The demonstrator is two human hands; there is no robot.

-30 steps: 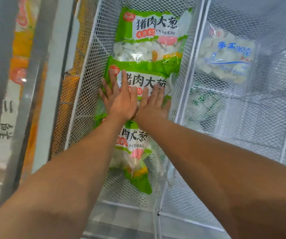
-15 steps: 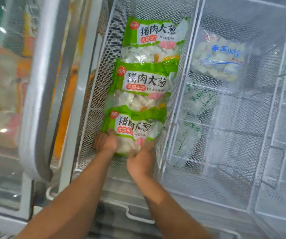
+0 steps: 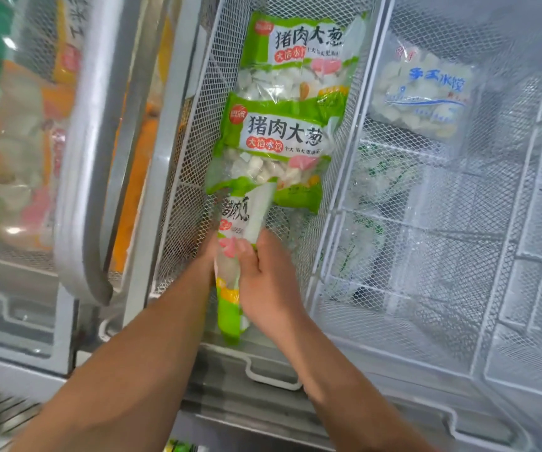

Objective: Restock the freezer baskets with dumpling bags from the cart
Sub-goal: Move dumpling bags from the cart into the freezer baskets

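Far to the left of your fingers, behind the glass of the closed freezer section, you see blurred orange, green and pink packages; what is printed on them is not readable. A curved grey handle runs down between that glass and the white mesh basket where you work.

Your left hand is against the left side of the nearest dumpling bag. The bag hides most of this hand, so you cannot tell how its fingers lie; only its edge shows beside the plastic. The bag is turned on its edge, almost upright, and its green lower end hangs over the near rim of the basket. Your right hand grips the bag from the right side: the fingers are curled around the plastic at the pink print, near the middle of the bag.

Just beyond your fingertips, the top of the held bag goes under the second green bag, which lies flat in the same basket. Further from your fingers the third green bag lies behind it, and its lower edge is overlapped by the second one.

To the right of your right hand stands a neighbouring basket. Well apart from your fingers, in its far part, a clear bag with blue letters leans against the mesh.
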